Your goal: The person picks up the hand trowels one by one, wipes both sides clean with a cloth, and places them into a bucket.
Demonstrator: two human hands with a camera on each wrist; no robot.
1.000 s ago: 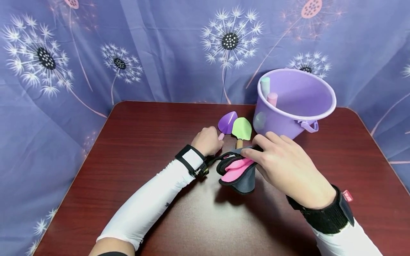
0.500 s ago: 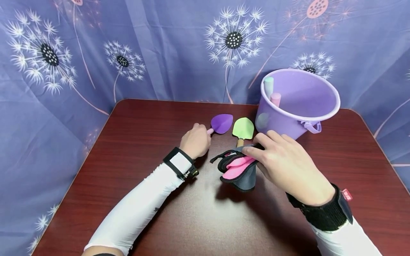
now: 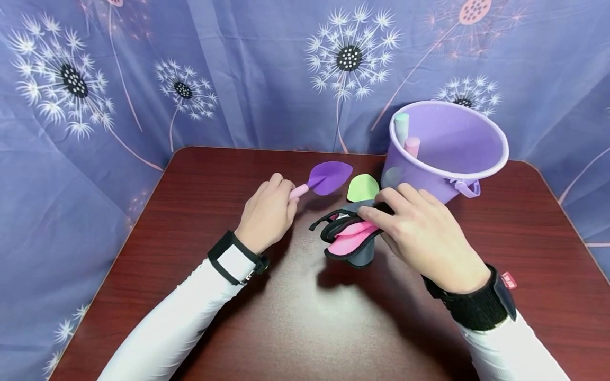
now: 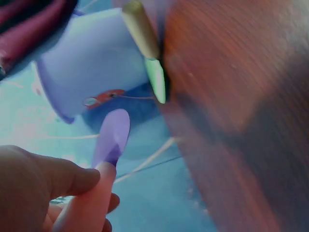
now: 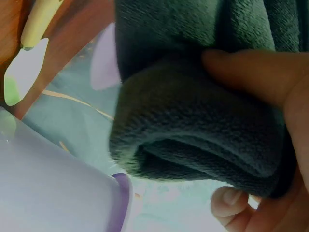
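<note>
In the head view my left hand (image 3: 269, 214) grips the pink handle (image 3: 298, 191) of a toy trowel with a purple blade (image 3: 330, 177). The thumb lies along that handle (image 4: 91, 203) in the left wrist view. My right hand (image 3: 424, 235) holds a folded grey fleece cloth (image 3: 352, 241) with pink lining and black edging, lifted over the table; its thumb presses on the folded fleece (image 5: 193, 116) in the right wrist view. A green-bladed trowel (image 3: 363, 188) lies behind the cloth, which hides its wooden handle (image 4: 141, 29) from the head view.
A light purple bucket (image 3: 419, 180) stands at the back right, just beyond my right hand. A pale green rod end (image 3: 402, 126) and a pink one (image 3: 412, 146) show inside its rim. The brown table (image 3: 305, 317) meets a blue dandelion-print curtain (image 3: 267, 74) at the back.
My left hand has drawn back to the left with the purple trowel, away from the green one, and its blade has turned rightward. My right hand has shifted only slightly with the cloth.
</note>
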